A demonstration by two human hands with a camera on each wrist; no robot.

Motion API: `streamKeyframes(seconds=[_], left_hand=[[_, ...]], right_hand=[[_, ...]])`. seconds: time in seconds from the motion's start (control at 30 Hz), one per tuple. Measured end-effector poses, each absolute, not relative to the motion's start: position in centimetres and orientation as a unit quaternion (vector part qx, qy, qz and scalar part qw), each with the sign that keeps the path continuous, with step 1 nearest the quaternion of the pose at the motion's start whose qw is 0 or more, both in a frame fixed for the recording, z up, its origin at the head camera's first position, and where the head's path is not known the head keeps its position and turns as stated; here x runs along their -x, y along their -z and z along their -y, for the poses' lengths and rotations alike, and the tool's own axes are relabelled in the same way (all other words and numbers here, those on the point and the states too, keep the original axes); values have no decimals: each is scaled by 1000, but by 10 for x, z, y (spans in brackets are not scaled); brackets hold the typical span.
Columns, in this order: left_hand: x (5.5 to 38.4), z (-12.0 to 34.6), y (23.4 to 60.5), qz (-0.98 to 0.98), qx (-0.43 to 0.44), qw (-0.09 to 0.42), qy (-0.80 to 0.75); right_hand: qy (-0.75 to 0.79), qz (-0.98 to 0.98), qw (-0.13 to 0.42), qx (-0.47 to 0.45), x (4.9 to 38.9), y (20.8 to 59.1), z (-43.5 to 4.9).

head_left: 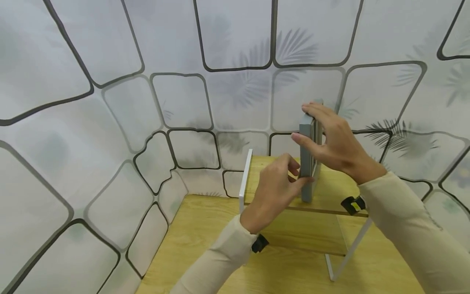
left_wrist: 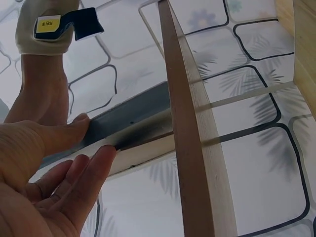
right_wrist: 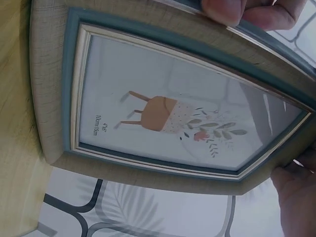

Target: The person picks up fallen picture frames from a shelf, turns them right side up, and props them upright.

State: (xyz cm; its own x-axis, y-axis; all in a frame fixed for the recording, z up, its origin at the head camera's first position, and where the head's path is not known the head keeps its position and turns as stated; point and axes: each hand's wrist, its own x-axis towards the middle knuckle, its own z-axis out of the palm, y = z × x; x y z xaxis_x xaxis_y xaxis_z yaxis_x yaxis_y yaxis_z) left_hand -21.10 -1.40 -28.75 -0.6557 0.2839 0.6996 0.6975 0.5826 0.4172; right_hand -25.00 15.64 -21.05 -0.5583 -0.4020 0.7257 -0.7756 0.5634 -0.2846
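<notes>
The left hand [head_left: 273, 185] narrowly pinches, and the right hand [head_left: 332, 139] with fingers spread wider grips, the frame [head_left: 305, 159], upright on the stand [head_left: 335, 194], at the left's two o'clock and the right's eight.

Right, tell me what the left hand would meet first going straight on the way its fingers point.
The picture frame, most likely at once: in the head view the left hand pinches its near upright edge. What would come after it is unclear, as depth is hard to judge.
</notes>
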Motion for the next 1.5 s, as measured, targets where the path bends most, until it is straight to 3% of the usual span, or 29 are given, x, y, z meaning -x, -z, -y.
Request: streamKeyframes(seconds=[0.3, 0.6, 0.8, 0.93, 1.2, 1.5], left_hand=[[209, 11, 287, 829, 321, 275, 367], [206, -2, 290, 837, 314, 309, 323], [204, 1, 291, 838, 320, 305, 321], [204, 11, 292, 853, 310, 281, 314], [207, 13, 293, 891, 296, 174, 297], [210, 7, 296, 894, 285, 158, 307]], right_hand=[[-317, 811, 317, -375, 256, 215, -162], [-334, 795, 310, -400, 255, 218, -171], [-342, 789, 308, -407, 255, 219, -177], [-341, 787, 306, -413, 256, 219, -179], [-361, 772, 297, -430, 258, 218, -179], [-367, 773, 288, -430, 259, 219, -180]])
